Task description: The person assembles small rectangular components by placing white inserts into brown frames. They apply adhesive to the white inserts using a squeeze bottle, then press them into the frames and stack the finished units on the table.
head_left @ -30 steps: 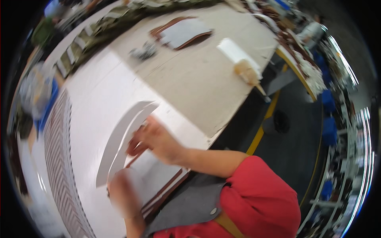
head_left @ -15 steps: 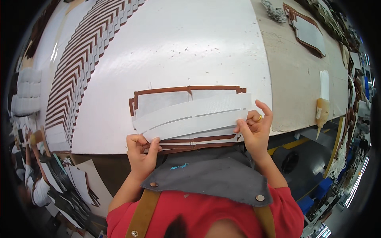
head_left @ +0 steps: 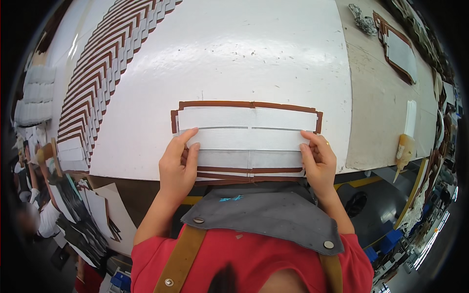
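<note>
A long white strip [head_left: 220,139] with two thin slits in line along it lies level over a brown-edged, grey-white panel [head_left: 224,158]. Brown borders show past the strip at the far and near sides, and further brown edges lie under the near side. My left hand [head_left: 177,158] grips the strip's left end, index finger on top and thumb at the near edge. At the opposite end my right hand [head_left: 320,158] has the strip between thumb and index finger, the other fingers curled in. The undersides of both grips are hidden.
Overlapping brown-and-white pieces [head_left: 97,83] run in a long row at left. On the beige board at right are a glue bottle [head_left: 404,149], a small stack of panels [head_left: 399,49] and a crumpled grey lump [head_left: 362,19]. Another person [head_left: 46,215] is at far left.
The strip was bowed and tilted; now it is straight and flat, lined up with the panel's far edge. Both my hands moved up its ends, and my right index finger came down onto it.
</note>
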Action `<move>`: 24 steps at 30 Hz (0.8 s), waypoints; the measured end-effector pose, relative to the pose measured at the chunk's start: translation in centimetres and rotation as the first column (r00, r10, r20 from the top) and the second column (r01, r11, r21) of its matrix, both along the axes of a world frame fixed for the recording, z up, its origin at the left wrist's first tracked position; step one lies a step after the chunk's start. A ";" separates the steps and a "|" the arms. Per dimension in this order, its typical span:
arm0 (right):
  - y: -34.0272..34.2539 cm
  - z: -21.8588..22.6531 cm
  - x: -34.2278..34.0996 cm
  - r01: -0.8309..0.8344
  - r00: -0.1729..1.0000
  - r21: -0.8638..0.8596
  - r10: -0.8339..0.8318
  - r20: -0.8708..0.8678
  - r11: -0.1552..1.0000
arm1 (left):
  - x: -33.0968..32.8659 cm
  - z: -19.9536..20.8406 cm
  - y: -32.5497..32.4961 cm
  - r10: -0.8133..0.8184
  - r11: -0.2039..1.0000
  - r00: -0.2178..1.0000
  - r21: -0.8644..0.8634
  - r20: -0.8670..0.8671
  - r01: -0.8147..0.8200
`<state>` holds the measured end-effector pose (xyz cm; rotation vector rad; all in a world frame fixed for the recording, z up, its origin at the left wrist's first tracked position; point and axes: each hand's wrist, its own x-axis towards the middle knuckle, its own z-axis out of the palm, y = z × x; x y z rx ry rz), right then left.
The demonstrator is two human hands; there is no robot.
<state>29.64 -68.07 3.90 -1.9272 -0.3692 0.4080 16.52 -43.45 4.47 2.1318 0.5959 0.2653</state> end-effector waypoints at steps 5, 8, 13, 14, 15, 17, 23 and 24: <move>0.1 0.0 0.1 0.007 1.000 -0.041 -0.006 0.018 0.999 | 0.4 0.1 0.2 -0.023 0.999 1.000 0.028 -0.020 0.024; 0.3 0.1 0.2 -0.005 0.999 -0.067 0.009 0.048 0.998 | 0.7 0.5 0.3 -0.035 0.998 0.997 0.049 -0.062 0.038; 0.2 0.1 0.2 -0.008 0.997 -0.129 0.018 0.073 0.992 | 0.7 0.7 0.4 -0.046 0.998 0.995 0.027 -0.090 0.048; 0.2 0.1 0.2 -0.010 0.997 -0.139 0.021 0.078 0.990 | 0.6 0.7 0.5 -0.048 0.999 0.994 0.020 -0.094 0.050; 0.2 0.0 0.2 -0.006 0.996 -0.145 0.019 0.090 0.989 | 0.6 0.8 0.5 -0.051 0.999 0.994 0.014 -0.098 0.052; 0.2 0.0 0.2 -0.010 0.995 -0.154 0.025 0.095 0.988 | 0.7 0.9 0.5 -0.048 0.999 0.992 -0.024 -0.115 0.046; 0.4 0.1 0.2 -0.020 0.993 -0.158 0.038 0.111 0.987 | 0.8 1.0 0.8 -0.040 0.998 0.992 -0.042 -0.122 0.035; 0.4 0.2 0.2 -0.023 0.993 -0.159 0.042 0.114 0.987 | 0.8 1.0 0.8 -0.038 0.998 0.991 -0.046 -0.128 0.032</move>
